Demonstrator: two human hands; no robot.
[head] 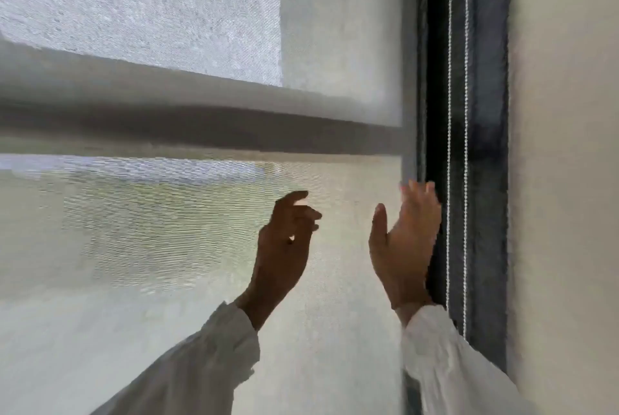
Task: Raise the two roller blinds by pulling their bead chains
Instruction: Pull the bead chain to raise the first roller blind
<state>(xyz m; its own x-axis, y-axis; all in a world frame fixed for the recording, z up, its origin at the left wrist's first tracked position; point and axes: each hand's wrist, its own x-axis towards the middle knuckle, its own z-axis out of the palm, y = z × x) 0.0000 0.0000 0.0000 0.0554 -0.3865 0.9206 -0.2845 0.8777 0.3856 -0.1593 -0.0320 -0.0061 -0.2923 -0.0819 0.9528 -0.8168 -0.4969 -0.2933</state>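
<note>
A pale translucent roller blind [201, 247] covers the window in front of me. A grey horizontal bar [201, 126] crosses it, either a window bar behind the cloth or the rail of a second blind; I cannot tell which. Two white bead chains [449, 79] [466, 79] hang down the dark window frame at the right. My right hand [405, 240] is raised flat, fingers apart, just left of the nearer chain and holding nothing. My left hand [284, 247] is up in front of the blind, fingers loosely curled, with nothing in it. Both arms wear white sleeves.
A dark blue-grey window frame [485, 146] runs upright at the right. Beyond it stands a plain cream wall [562, 180]. A brighter patch of the blind [134, 6] fills the upper left.
</note>
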